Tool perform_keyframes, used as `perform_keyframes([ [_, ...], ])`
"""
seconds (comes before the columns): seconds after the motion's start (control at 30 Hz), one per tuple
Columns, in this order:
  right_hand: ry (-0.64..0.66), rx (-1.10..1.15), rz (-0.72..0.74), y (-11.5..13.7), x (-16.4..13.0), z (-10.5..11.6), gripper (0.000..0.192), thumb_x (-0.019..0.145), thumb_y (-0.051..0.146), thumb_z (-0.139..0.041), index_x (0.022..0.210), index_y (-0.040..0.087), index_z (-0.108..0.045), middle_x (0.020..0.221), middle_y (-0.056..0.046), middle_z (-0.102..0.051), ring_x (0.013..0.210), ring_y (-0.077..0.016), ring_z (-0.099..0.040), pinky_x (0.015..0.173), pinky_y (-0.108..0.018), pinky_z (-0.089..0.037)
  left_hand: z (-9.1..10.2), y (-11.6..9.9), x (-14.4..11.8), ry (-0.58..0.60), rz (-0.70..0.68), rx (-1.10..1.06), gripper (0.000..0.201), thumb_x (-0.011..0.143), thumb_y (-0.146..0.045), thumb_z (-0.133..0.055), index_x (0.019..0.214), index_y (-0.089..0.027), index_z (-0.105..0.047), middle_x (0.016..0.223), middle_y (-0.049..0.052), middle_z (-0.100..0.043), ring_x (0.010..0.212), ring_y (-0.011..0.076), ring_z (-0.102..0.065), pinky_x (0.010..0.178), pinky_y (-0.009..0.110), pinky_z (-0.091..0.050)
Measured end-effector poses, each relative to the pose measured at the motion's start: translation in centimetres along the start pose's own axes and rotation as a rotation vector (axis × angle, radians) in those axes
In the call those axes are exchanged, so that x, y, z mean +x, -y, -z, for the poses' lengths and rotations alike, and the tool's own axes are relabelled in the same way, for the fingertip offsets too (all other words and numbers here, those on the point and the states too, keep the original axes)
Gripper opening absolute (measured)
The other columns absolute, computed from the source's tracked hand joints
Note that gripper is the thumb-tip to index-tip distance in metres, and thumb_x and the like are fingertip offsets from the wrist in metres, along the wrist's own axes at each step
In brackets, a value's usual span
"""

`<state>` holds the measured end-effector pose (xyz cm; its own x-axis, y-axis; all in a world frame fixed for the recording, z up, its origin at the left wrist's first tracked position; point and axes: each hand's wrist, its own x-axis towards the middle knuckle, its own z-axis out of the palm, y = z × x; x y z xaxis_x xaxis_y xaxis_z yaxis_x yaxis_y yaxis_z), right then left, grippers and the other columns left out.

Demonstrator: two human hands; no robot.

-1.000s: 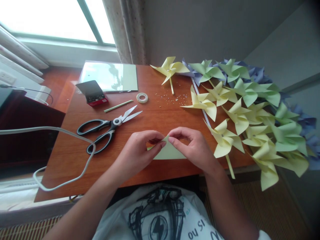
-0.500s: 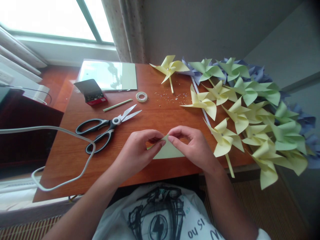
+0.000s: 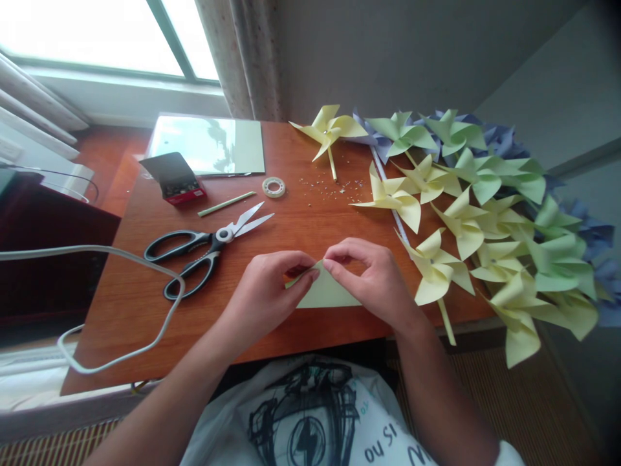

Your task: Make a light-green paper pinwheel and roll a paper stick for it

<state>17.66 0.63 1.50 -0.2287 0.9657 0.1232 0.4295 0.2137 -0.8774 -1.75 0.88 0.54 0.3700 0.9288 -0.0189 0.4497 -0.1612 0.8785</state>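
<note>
A pale green sheet of paper point(image 3: 328, 292) is held between my two hands just above the front of the table, its upper part raised to a peak. My left hand point(image 3: 276, 281) pinches it near the peak with thumb and fingers. Close beside it, my right hand point(image 3: 363, 275) pinches the tip of the peak. Both hands partly cover the paper, so its full outline is hidden. To the left lie black-handled scissors point(image 3: 224, 236), blades apart and pointing away to the right.
Beyond the scissors are a rolled paper stick point(image 3: 227, 204), a tape roll point(image 3: 273, 188), an open small box point(image 3: 183, 193) and a pack of paper sheets point(image 3: 250, 145). Several paper pinwheels point(image 3: 439, 265) crowd the right side. A white cable point(image 3: 165, 323) loops over the left edge.
My right hand's fingertips have shifted slightly up and left along the paper's peak. My left hand keeps its pinch almost unchanged.
</note>
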Motion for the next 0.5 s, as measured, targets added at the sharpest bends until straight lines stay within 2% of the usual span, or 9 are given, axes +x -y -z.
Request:
perform_keyframes([
  [0.17, -0.017, 0.001, -0.006, -0.8, 0.9, -0.6, 0.009, 0.089, 0.017, -0.068, 0.084, 0.022, -0.074, 0.084, -0.002, -0.073, 0.081, -0.0189, -0.069, 0.077, -0.030, -0.053, -0.1, 0.6, 0.3, -0.058, -0.012, 0.189, 0.012, 0.093, -0.027, -0.062, 0.089, -0.020, -0.071, 0.082, 0.003, -0.077, 0.074, 0.0186, -0.070, 0.069, 0.027, -0.051],
  [0.23, -0.039, -0.003, -0.014, -1.4, 1.5, -1.1, 0.009, 0.089, 0.017, -0.069, 0.084, 0.021, -0.075, 0.083, -0.002, -0.073, 0.080, -0.0184, -0.069, 0.075, -0.028, -0.052, -0.1, 0.5, 0.1, -0.128, -0.018, 0.370, 0.014, 0.094, -0.027, -0.059, 0.099, -0.021, -0.071, 0.093, 0.005, -0.078, 0.082, 0.0216, -0.072, 0.073, 0.030, -0.052],
  [0.33, -0.060, -0.037, -0.013, -2.4, 2.5, -1.8, 0.009, 0.088, 0.017, -0.069, 0.084, 0.020, -0.076, 0.081, -0.002, -0.071, 0.076, -0.0175, -0.067, 0.071, -0.027, -0.051, -0.5, -0.4, -0.9, -0.232, -0.077, 0.685, 0.026, 0.098, -0.027, -0.053, 0.118, -0.019, -0.068, 0.118, 0.011, -0.075, 0.100, 0.0290, -0.071, 0.083, 0.038, -0.052],
  [0.43, -0.061, -0.121, 0.001, -3.3, 3.3, -2.4, 0.010, 0.088, 0.016, -0.068, 0.084, 0.020, -0.076, 0.080, -0.002, -0.071, 0.076, -0.0183, -0.066, 0.072, -0.029, -0.050, -1.5, -1.4, -2.6, -0.170, -0.248, 0.834, 0.031, 0.098, -0.024, -0.051, 0.124, -0.016, -0.068, 0.124, 0.013, -0.074, 0.109, 0.0300, -0.069, 0.093, 0.041, -0.051],
  [0.5, -0.066, -0.198, 0.017, -3.6, 3.7, -2.6, 0.010, 0.089, 0.015, -0.068, 0.084, 0.019, -0.076, 0.080, -0.003, -0.072, 0.079, -0.0198, -0.066, 0.076, -0.031, -0.050, -2.5, -1.8, -3.8, -0.123, -0.354, 0.900, 0.036, 0.098, -0.020, -0.050, 0.128, -0.009, -0.066, 0.130, 0.016, -0.072, 0.119, 0.0302, -0.066, 0.103, 0.042, -0.049],
])
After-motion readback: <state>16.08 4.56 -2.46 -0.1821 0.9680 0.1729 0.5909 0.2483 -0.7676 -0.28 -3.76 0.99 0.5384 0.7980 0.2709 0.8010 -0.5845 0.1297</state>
